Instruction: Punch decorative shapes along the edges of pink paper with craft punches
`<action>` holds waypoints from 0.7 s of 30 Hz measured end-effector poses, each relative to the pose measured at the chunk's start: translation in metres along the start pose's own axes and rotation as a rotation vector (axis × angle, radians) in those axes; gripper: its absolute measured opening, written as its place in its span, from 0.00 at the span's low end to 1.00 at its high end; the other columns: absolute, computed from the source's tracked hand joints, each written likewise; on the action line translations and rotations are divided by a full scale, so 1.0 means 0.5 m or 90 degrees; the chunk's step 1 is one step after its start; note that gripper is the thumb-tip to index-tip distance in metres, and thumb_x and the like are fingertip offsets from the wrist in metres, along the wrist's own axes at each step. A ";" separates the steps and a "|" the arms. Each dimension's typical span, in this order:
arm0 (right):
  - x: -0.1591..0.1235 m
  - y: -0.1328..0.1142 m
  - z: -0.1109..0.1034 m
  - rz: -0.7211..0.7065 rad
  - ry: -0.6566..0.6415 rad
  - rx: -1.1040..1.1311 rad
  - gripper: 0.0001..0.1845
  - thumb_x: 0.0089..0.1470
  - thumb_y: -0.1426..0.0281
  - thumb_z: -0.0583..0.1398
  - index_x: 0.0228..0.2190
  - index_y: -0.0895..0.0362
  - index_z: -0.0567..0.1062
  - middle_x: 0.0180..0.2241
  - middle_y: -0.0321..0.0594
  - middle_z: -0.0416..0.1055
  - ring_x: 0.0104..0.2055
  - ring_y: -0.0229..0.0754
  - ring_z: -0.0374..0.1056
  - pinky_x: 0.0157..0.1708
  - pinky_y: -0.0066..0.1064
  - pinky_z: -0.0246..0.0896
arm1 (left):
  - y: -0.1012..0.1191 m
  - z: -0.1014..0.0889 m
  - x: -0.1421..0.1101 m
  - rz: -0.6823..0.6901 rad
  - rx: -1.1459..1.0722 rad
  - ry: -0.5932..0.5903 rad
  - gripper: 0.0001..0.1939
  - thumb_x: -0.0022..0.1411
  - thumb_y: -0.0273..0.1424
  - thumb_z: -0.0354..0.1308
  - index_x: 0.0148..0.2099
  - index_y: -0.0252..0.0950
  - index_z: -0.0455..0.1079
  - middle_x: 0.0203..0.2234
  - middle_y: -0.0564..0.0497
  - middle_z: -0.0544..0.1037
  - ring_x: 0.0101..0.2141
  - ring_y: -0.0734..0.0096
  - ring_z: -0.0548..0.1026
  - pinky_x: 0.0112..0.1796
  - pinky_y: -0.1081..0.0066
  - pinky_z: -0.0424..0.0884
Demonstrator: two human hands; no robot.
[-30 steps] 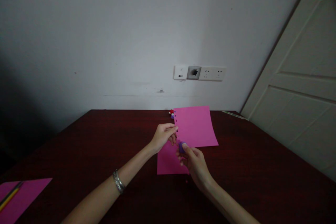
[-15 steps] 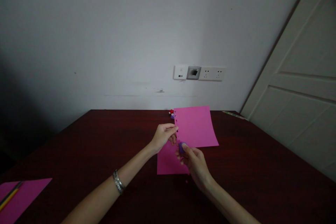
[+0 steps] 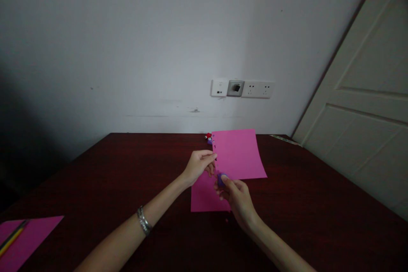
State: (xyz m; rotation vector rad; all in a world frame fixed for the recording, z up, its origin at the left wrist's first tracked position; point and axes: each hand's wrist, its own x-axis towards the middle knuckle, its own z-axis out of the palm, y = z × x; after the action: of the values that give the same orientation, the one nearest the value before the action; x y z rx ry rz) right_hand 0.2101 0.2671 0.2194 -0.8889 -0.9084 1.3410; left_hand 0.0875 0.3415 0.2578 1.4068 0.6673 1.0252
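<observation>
Left hand pinches the left edge of a pink paper sheet between thumb and fingers, small holes running down that edge; right hand has thumb and fingers closed around a small purple hole punch at the sheet's near left corner, exact contact too small to tell. Second pink sheet lies on the dark red-brown table under the hands, small red-and-purple figure beside the holed sheet's far left corner, third pink sheet far left with a yellow pencil on it.
</observation>
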 end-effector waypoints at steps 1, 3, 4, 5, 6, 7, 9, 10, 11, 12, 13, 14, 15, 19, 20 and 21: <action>0.000 0.000 0.000 0.000 0.001 -0.001 0.16 0.43 0.60 0.62 0.19 0.62 0.76 0.20 0.42 0.72 0.19 0.35 0.64 0.18 0.25 0.57 | 0.001 0.000 0.000 0.000 0.000 0.000 0.13 0.53 0.38 0.55 0.27 0.32 0.63 0.13 0.55 0.68 0.13 0.79 0.66 0.15 0.77 0.63; 0.001 0.002 -0.002 0.000 0.003 -0.004 0.16 0.43 0.60 0.62 0.19 0.62 0.76 0.20 0.42 0.72 0.19 0.35 0.64 0.18 0.25 0.57 | 0.002 0.001 -0.001 -0.002 0.003 0.001 0.14 0.53 0.39 0.55 0.27 0.32 0.63 0.13 0.56 0.68 0.13 0.79 0.66 0.15 0.77 0.63; 0.001 0.003 -0.003 -0.001 0.004 -0.007 0.17 0.44 0.60 0.62 0.19 0.62 0.76 0.19 0.43 0.72 0.19 0.35 0.63 0.18 0.25 0.57 | 0.003 0.002 -0.001 -0.004 0.006 0.002 0.14 0.53 0.39 0.56 0.27 0.32 0.63 0.13 0.56 0.68 0.13 0.79 0.66 0.15 0.77 0.63; 0.002 0.004 -0.003 -0.002 0.004 -0.009 0.17 0.44 0.60 0.62 0.19 0.62 0.76 0.19 0.43 0.72 0.18 0.35 0.63 0.18 0.26 0.57 | 0.003 0.002 -0.001 -0.005 0.008 0.003 0.14 0.53 0.39 0.56 0.27 0.32 0.63 0.13 0.56 0.68 0.13 0.79 0.66 0.15 0.77 0.63; 0.002 0.005 -0.004 -0.004 0.003 -0.011 0.17 0.44 0.60 0.61 0.19 0.62 0.76 0.19 0.43 0.72 0.18 0.35 0.63 0.18 0.26 0.57 | 0.004 0.003 -0.002 -0.005 0.011 0.005 0.14 0.53 0.39 0.56 0.27 0.32 0.63 0.13 0.56 0.68 0.13 0.79 0.66 0.16 0.77 0.63; 0.003 0.006 -0.005 -0.007 0.001 -0.013 0.17 0.44 0.60 0.61 0.19 0.62 0.76 0.19 0.43 0.72 0.18 0.35 0.63 0.18 0.26 0.57 | 0.005 0.003 -0.002 -0.006 0.013 0.006 0.14 0.52 0.39 0.56 0.27 0.32 0.63 0.13 0.56 0.68 0.13 0.79 0.66 0.15 0.77 0.63; 0.003 0.006 -0.005 -0.012 0.001 -0.017 0.17 0.44 0.60 0.61 0.19 0.63 0.76 0.18 0.43 0.71 0.18 0.35 0.63 0.18 0.26 0.57 | 0.005 0.004 -0.002 -0.007 0.014 0.007 0.14 0.52 0.39 0.56 0.27 0.32 0.63 0.13 0.56 0.68 0.13 0.79 0.66 0.15 0.77 0.63; 0.003 0.006 -0.005 -0.014 0.001 -0.020 0.18 0.44 0.60 0.61 0.18 0.63 0.75 0.18 0.42 0.71 0.18 0.35 0.63 0.18 0.26 0.57 | 0.004 0.004 -0.002 -0.007 0.014 0.006 0.14 0.53 0.39 0.56 0.27 0.32 0.63 0.13 0.56 0.68 0.13 0.79 0.66 0.15 0.77 0.63; 0.003 0.005 -0.005 -0.014 0.001 -0.022 0.18 0.44 0.59 0.61 0.18 0.63 0.75 0.17 0.42 0.71 0.18 0.35 0.63 0.18 0.26 0.57 | 0.004 0.004 -0.002 -0.007 0.012 0.005 0.14 0.53 0.39 0.56 0.27 0.32 0.63 0.13 0.56 0.68 0.13 0.79 0.66 0.15 0.77 0.63; 0.003 0.004 -0.005 -0.014 0.001 -0.024 0.18 0.44 0.59 0.61 0.18 0.63 0.75 0.17 0.42 0.71 0.17 0.35 0.63 0.18 0.26 0.57 | 0.003 0.004 -0.001 -0.006 0.010 0.004 0.13 0.53 0.39 0.56 0.27 0.32 0.63 0.13 0.56 0.68 0.13 0.79 0.66 0.15 0.77 0.63; 0.003 0.003 -0.005 -0.013 0.000 -0.025 0.18 0.44 0.59 0.61 0.17 0.63 0.75 0.16 0.42 0.71 0.17 0.35 0.63 0.18 0.26 0.57 | 0.002 0.004 -0.001 -0.005 0.007 0.005 0.13 0.53 0.38 0.56 0.28 0.32 0.63 0.13 0.56 0.68 0.13 0.79 0.66 0.15 0.77 0.63; 0.002 0.002 -0.005 -0.013 0.001 -0.027 0.19 0.45 0.59 0.61 0.17 0.63 0.75 0.16 0.42 0.70 0.17 0.35 0.63 0.18 0.26 0.56 | 0.001 0.004 -0.001 -0.004 0.004 0.005 0.13 0.53 0.38 0.55 0.28 0.32 0.63 0.13 0.55 0.68 0.13 0.78 0.66 0.15 0.77 0.63; 0.002 0.001 -0.005 -0.012 0.003 -0.028 0.19 0.45 0.59 0.61 0.17 0.63 0.75 0.16 0.42 0.70 0.17 0.35 0.62 0.18 0.26 0.56 | 0.001 0.004 -0.002 -0.005 0.003 0.004 0.13 0.53 0.38 0.55 0.28 0.32 0.63 0.13 0.55 0.68 0.13 0.78 0.66 0.15 0.77 0.63; 0.000 -0.001 -0.003 -0.015 0.019 -0.039 0.19 0.44 0.58 0.61 0.17 0.62 0.75 0.16 0.42 0.71 0.17 0.35 0.62 0.18 0.27 0.55 | 0.000 0.005 -0.002 -0.012 0.006 0.003 0.14 0.53 0.39 0.56 0.27 0.33 0.62 0.13 0.56 0.68 0.12 0.79 0.66 0.15 0.77 0.63; 0.000 -0.001 -0.002 -0.018 0.021 -0.040 0.19 0.44 0.58 0.61 0.17 0.62 0.75 0.17 0.42 0.71 0.17 0.35 0.62 0.18 0.27 0.55 | 0.000 0.005 -0.002 -0.013 0.006 0.001 0.14 0.53 0.39 0.55 0.27 0.33 0.62 0.13 0.56 0.68 0.12 0.79 0.66 0.15 0.77 0.63; -0.001 -0.001 -0.002 -0.022 0.022 -0.040 0.19 0.44 0.58 0.61 0.17 0.62 0.75 0.17 0.42 0.71 0.17 0.35 0.62 0.18 0.27 0.55 | 0.000 0.005 -0.002 -0.013 0.005 0.000 0.14 0.53 0.39 0.55 0.27 0.33 0.62 0.13 0.56 0.68 0.12 0.79 0.66 0.15 0.77 0.63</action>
State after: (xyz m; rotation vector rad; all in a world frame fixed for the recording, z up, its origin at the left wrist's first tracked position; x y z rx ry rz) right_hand 0.2112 0.2668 0.2194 -0.9379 -0.9400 1.2696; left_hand 0.0893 0.3394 0.2578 1.4036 0.6861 1.0075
